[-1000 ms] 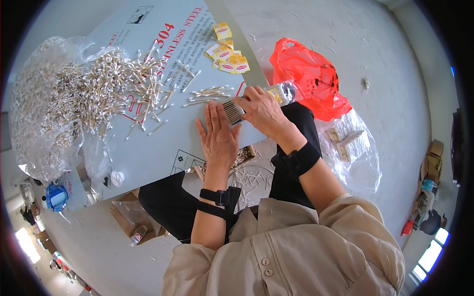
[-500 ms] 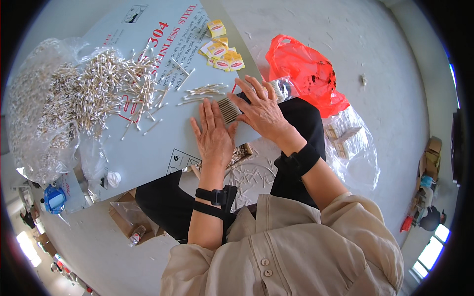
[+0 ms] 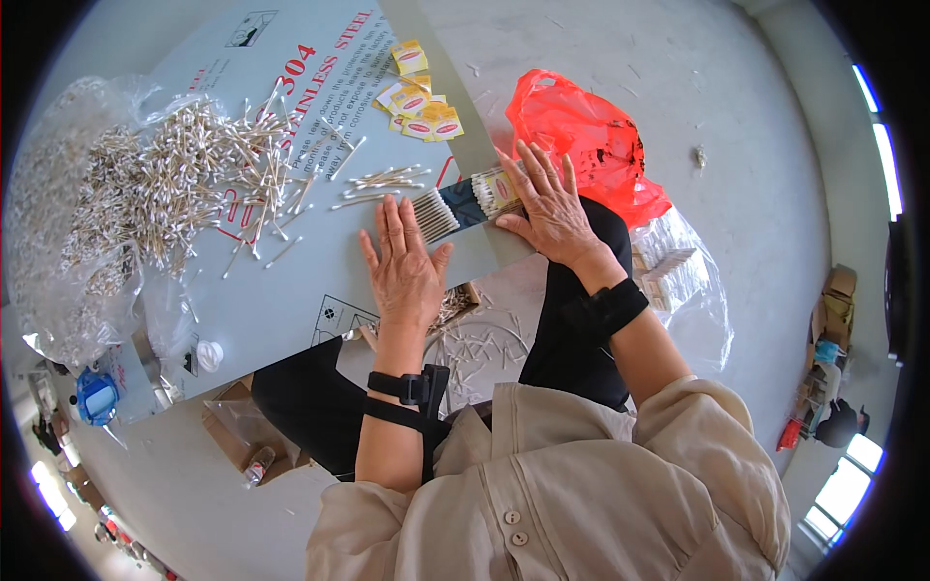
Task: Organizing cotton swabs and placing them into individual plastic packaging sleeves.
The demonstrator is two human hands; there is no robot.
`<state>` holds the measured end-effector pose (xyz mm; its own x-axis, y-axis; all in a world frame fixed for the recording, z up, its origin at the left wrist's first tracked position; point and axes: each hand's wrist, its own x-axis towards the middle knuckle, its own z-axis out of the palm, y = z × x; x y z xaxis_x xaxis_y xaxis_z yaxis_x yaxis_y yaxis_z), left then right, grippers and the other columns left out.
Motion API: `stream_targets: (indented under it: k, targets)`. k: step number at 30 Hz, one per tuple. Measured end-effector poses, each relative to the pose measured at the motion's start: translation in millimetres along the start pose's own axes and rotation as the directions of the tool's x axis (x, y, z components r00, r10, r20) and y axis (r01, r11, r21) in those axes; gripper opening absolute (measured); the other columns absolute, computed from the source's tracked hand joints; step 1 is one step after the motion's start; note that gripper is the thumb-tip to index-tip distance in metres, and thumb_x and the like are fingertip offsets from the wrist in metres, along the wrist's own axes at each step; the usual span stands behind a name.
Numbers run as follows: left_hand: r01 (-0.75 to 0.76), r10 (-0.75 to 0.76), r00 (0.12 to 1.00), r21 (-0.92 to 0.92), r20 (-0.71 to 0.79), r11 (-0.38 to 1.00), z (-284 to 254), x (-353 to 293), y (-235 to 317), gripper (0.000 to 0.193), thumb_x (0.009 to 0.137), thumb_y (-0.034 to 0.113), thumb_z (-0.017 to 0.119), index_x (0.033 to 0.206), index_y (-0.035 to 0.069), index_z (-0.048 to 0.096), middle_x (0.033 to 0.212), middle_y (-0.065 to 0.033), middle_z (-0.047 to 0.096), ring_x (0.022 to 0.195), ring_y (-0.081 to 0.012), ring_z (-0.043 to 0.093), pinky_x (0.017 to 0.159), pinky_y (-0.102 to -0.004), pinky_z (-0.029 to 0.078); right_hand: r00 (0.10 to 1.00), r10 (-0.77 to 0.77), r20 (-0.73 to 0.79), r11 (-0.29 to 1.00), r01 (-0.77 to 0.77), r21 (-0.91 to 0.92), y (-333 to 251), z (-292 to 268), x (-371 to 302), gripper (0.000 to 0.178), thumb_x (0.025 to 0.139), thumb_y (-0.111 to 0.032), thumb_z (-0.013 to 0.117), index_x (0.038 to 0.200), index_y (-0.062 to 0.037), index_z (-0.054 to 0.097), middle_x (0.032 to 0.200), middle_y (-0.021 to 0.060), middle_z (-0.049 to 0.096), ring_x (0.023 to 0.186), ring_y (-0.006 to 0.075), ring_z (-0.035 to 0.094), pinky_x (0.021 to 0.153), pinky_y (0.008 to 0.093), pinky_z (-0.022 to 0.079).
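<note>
A flat row of cotton swabs [image 3: 435, 215] lies near the table's right edge, beside a dark strip [image 3: 464, 204]. Past that strip, a second bunch of swabs with a yellow card [image 3: 499, 190] appears to be in clear plastic. My left hand [image 3: 407, 276] lies palm down, fingers stretched, with its fingertips at the left end of the row. Spread over the right end of the second bunch is my right hand [image 3: 552, 213], palm down, hiding part of it. Loose cotton swabs [image 3: 383, 182] lie just beyond my left fingertips.
A large swab heap [image 3: 165, 184] spills from a clear bag at the table's left. Yellow cards [image 3: 421, 111] lie at the far edge. Right of the table are a red plastic bag [image 3: 581, 131] and a clear bag of packs [image 3: 678, 281]. A box of swabs [image 3: 460, 302] sits below the edge.
My right hand has slid right, off the swab row, uncovering the dark strip and the yellow card. My left hand stays at the row's left end. The whole view has shifted slightly.
</note>
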<state>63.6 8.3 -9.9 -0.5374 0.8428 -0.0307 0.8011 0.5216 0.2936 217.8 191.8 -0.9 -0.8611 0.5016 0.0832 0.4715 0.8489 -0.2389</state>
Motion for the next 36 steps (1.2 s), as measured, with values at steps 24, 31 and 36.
stream_targets:
  k: [24,31,36]
  targets:
    - [-0.082,0.083,0.997,-0.048,0.005,0.995,11.9,21.0,43.6,0.082,0.096,0.048,0.05,0.156,0.003,0.016,0.163,-0.0148,0.013,0.152,-0.0285,0.011,0.121,-0.0508,0.007,0.995,0.029,0.097,0.97,-0.051,0.238,8.7,9.3,1.2,0.084,0.092,-0.069,0.04,0.156,-0.0173,0.024,0.161,0.0144,0.02,0.15,0.0322,0.014,0.121,0.0526,0.004]
    - [-0.102,0.103,0.995,-0.05,0.009,0.994,15.5,25.9,51.1,0.08,0.097,0.048,0.05,0.155,0.001,0.019,0.163,-0.0159,0.014,0.152,-0.0294,0.011,0.121,-0.0516,0.009,0.997,0.005,0.074,0.963,-0.025,0.269,10.3,10.0,0.8,0.085,0.091,-0.071,0.039,0.155,-0.0156,0.027,0.161,0.014,0.021,0.15,0.0308,0.016,0.121,0.0524,0.007]
    - [-0.116,0.114,0.993,-0.079,-0.033,0.99,18.5,28.2,57.2,0.079,0.097,0.046,0.05,0.153,-0.001,0.022,0.162,-0.0163,0.016,0.151,-0.0301,0.012,0.12,-0.052,0.01,0.998,0.005,0.059,0.957,-0.022,0.291,8.0,9.3,0.7,0.083,0.092,-0.068,0.039,0.154,-0.0147,0.028,0.161,0.0148,0.021,0.15,0.0305,0.016,0.121,0.0503,0.007]
